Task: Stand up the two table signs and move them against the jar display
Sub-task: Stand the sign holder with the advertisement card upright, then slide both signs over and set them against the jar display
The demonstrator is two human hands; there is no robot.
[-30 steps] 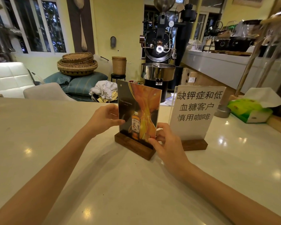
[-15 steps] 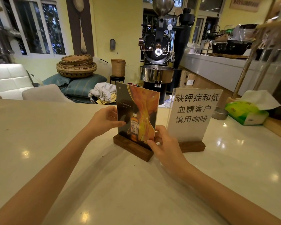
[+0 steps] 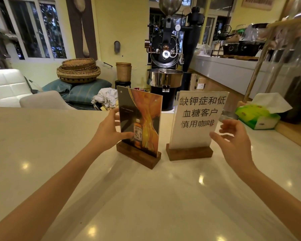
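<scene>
Two table signs stand upright on wooden bases on the pale counter (image 3: 59,153). The left one is a whisky advert sign (image 3: 142,122) with a bottle on an orange and black picture. My left hand (image 3: 109,131) grips its left edge, thumb across the front. The right one is a white sign with black Chinese text (image 3: 196,119). My right hand (image 3: 235,143) hovers at that sign's right edge with fingers spread, holding nothing. The jar display (image 3: 292,63), blurred glass on a wooden frame, stands at the far right.
A green tissue box (image 3: 257,117) lies on the counter right of the white sign, with a small round metal object (image 3: 230,115) beside it. A black coffee roaster (image 3: 167,54) stands behind the counter. Baskets, cushions and a white sofa sit at the back left.
My right hand has let go of the advert sign and moved right to the white sign's edge. The left hand stays on the advert sign. The view has shifted slightly.
</scene>
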